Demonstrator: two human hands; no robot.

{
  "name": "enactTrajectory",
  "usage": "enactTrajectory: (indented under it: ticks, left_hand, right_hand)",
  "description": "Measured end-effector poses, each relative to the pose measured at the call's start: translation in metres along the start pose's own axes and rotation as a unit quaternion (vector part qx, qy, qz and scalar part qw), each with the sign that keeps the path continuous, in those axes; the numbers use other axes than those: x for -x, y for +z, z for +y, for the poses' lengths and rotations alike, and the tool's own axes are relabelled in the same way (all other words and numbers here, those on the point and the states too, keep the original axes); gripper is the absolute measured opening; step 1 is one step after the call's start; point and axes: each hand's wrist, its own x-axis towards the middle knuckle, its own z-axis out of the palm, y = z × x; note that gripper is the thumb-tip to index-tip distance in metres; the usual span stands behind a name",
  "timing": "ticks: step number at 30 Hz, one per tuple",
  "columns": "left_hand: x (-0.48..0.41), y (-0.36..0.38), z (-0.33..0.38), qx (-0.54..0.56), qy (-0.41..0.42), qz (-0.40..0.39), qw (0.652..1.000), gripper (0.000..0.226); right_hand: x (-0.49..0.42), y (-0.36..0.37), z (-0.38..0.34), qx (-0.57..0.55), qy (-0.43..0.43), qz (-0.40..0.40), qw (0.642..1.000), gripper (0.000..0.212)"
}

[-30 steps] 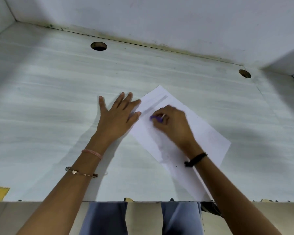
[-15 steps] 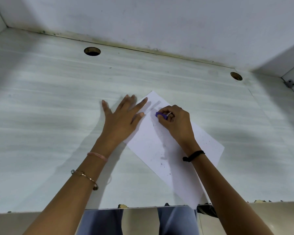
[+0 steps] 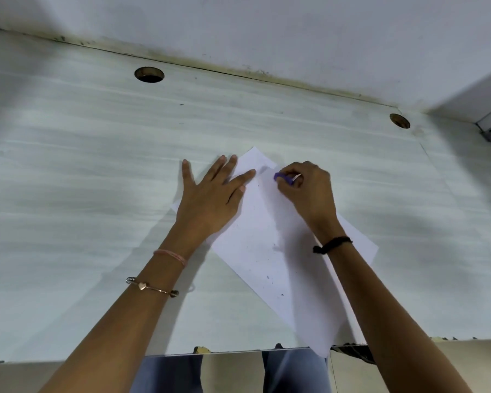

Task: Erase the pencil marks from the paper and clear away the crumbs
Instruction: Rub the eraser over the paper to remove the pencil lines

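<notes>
L hand (image 3: 210,199) flat on paper (image 3: 267,251), R hand (image 3: 309,191) pinching purple eraser (image 3: 283,178)

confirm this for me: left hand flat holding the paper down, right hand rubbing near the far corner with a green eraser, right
Not quite: the eraser is purple, not green, as the head view shows. The rest stands: the left hand lies flat, pressing the paper down, and the right hand pinches the eraser near the sheet's far corner.

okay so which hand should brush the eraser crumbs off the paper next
Left, probably. The left hand lies flat and empty on the paper, close to the dark crumbs. The right hand is pinching the purple eraser.
</notes>
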Motion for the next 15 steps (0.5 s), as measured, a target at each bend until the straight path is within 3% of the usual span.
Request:
enactTrajectory:
  ticks: [2,7,12,15]
  left_hand:
    - [0.0,0.0,0.0,0.002,-0.002,0.0,1.0,0.045]
    - [-0.001,0.001,-0.001,0.01,-0.006,-0.006,1.0,0.045]
    - [0.001,-0.001,0.0,0.009,-0.002,0.004,1.0,0.045]
    - [-0.001,0.001,0.0,0.011,-0.005,0.0,1.0,0.045]
  right_hand:
    - [-0.001,0.001,0.0,0.004,0.01,0.009,1.0,0.006]
    - [0.028,0.009,-0.02,-0.007,-0.091,-0.078,0.993,0.005]
    - [-0.007,-0.008,0.008,-0.011,0.015,-0.009,1.0,0.006]
    - [0.007,0.002,-0.005,-0.006,-0.025,-0.023,0.999,0.005]
